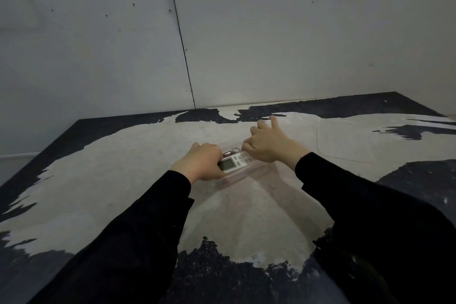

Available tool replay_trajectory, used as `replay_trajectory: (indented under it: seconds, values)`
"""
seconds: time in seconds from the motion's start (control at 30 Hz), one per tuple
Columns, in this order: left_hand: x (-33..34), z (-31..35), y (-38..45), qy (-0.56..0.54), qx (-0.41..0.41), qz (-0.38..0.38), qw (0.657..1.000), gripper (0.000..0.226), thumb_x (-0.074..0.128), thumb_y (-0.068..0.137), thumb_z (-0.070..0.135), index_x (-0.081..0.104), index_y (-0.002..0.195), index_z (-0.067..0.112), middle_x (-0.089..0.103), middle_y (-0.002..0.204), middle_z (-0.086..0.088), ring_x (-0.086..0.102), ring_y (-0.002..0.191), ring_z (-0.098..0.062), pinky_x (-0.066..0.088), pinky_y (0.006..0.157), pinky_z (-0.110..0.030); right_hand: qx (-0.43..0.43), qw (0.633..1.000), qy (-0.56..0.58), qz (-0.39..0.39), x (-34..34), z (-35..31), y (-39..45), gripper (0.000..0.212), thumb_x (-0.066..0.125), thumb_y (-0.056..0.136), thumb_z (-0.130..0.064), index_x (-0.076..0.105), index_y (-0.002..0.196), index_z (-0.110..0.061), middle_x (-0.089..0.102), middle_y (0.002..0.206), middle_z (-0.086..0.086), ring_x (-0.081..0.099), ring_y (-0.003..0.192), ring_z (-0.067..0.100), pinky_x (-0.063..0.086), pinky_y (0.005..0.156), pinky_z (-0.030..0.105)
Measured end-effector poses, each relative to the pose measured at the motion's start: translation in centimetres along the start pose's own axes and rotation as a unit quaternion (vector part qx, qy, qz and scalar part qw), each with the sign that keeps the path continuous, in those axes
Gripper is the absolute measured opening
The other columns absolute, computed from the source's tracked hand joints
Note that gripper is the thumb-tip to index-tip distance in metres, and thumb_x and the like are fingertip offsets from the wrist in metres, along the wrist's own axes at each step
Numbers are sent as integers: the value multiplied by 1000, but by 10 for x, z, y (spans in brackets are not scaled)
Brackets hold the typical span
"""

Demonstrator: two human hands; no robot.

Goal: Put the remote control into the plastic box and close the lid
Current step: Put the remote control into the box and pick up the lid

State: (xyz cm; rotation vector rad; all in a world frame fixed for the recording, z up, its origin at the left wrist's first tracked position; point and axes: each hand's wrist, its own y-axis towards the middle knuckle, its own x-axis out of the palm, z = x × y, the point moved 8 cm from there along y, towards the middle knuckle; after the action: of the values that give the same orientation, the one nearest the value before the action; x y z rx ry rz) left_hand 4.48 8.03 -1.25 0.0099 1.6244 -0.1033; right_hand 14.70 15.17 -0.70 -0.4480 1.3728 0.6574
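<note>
A white remote control (pixel 233 163) with a small grey screen lies mid-table between my two hands. My left hand (pixel 203 161) is closed around its left end. My right hand (pixel 267 142) covers its right end with curled fingers, while the index finger and thumb stick out towards the wall. The clear plastic box (pixel 243 176) is faintly visible under and in front of the remote. I cannot tell whether the remote rests on the box's bottom. A clear lid (pixel 345 140) lies flat on the table to the right, apart from the box.
A small object with a metal ring and a reddish part (pixel 229 153) lies just behind the remote. The table (pixel 118 168) has a worn black-and-white top and stands against grey wall panels. Its left edge runs diagonally at the left.
</note>
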Motion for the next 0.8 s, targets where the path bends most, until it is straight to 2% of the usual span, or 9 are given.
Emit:
replay_trajectory:
  seconds: [0.07,0.17,0.27,0.4,0.53,0.67,0.73,0.8]
  values:
    - [0,-3,-1,29,0,-3,1000,45,51,80,58,65,90,17,64,96,-7,52,97,-29,30,85,-40,9,1000,-11,-3,1,1,0,55,14,93,-40,66,108,-26,55,116,13,38,119,33,12,108,58]
    - [0,-5,-3,38,10,0,999,56,44,83,62,64,109,17,63,113,-9,47,109,-29,30,95,-42,15,999,-42,3,2,-1,0,56,15,94,-41,64,113,-22,54,121,14,39,119,32,16,106,54]
    - [3,-6,-6,23,14,-2,1000,60,44,84,61,60,121,16,57,125,-10,44,117,-29,32,101,-43,4,998,-54,12,3,-4,-1,52,15,93,-43,59,119,-34,56,121,13,40,119,33,18,105,54]
    - [3,-9,-8,-21,18,6,1000,55,48,83,58,64,118,20,57,121,-9,49,113,-27,33,98,-39,-3,998,-56,-6,4,-1,-1,55,10,94,-47,55,124,-39,55,123,10,42,118,33,17,104,57]
    - [2,-12,-8,-72,18,4,997,48,54,81,53,63,117,23,59,115,-10,54,107,-28,33,89,-35,-5,999,-53,-6,5,-1,-4,50,8,93,-53,38,134,-49,53,128,9,42,120,34,17,104,58]
    - [3,-17,-9,-99,2,-15,995,44,59,80,45,65,114,17,59,115,-10,55,106,-28,42,93,-36,10,998,-63,-19,3,-1,-8,58,11,95,-49,62,116,-33,54,121,9,46,113,31,18,105,57]
    - [3,-19,-11,-124,-4,-22,992,48,61,81,43,60,120,15,58,122,-12,53,112,-28,42,98,-38,21,999,-45,-23,2,-1,-12,58,13,96,-50,65,111,-30,53,119,9,49,110,32,18,106,58]
    - [0,-19,-15,-184,-7,-6,983,58,63,82,45,52,131,15,56,130,-11,51,120,-27,40,101,-35,25,999,35,-13,0,2,-21,52,15,96,-51,61,115,-34,53,117,7,53,107,30,13,108,62]
